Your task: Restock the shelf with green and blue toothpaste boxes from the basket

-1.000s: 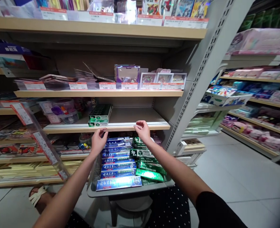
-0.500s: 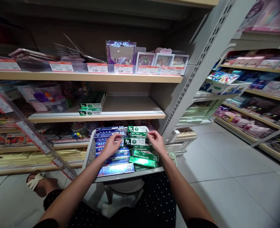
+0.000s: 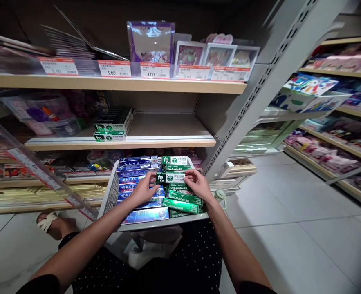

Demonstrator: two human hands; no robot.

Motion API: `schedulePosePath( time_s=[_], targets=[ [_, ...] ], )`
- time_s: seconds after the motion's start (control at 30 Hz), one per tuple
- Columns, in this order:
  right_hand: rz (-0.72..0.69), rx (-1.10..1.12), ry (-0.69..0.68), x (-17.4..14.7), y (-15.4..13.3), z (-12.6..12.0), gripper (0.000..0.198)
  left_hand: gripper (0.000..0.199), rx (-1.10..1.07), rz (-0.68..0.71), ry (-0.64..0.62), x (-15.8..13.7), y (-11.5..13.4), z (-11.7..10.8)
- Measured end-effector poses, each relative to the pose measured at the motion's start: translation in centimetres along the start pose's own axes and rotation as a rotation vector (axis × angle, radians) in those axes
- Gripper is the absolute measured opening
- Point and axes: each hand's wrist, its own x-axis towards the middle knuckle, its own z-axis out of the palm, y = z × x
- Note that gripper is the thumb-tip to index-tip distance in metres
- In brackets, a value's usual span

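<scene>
A grey basket in front of me holds rows of toothpaste boxes, blue ones on the left and green ones on the right. Across the green side lies a dark green and white toothpaste box marked "fe". My left hand has its fingers closed at the left end of this box. At the opposite end, my right hand pinches it between thumb and fingers. Parts of the boxes beneath are hidden by the hands.
Behind the basket, a shelf bears a stack of matching toothpaste boxes beside clear tubs. Above it runs a ledge with price tags. A slotted metal post rises at the right. Under the basket is a stool.
Both hands have closed in on the ends of the "fe" toothpaste box, which sits slightly farther left against the left fingers. The view has shifted nearer the shelf.
</scene>
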Motion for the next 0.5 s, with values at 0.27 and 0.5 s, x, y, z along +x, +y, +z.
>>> schedulePosePath(
  time_s=[0.27, 0.5],
  targets=[
    [0.034, 0.057, -0.058, 0.0, -0.7, -0.1, 0.027, 0.037, -0.198, -0.1, 0.055, 1.4, -2.2, -0.1],
    [0.06, 0.052, -0.045, -0.1, -0.9, 0.0, 0.03, 0.039, -0.206, -0.134, 0.042, 1.3, -1.2, -0.6]
  ],
)
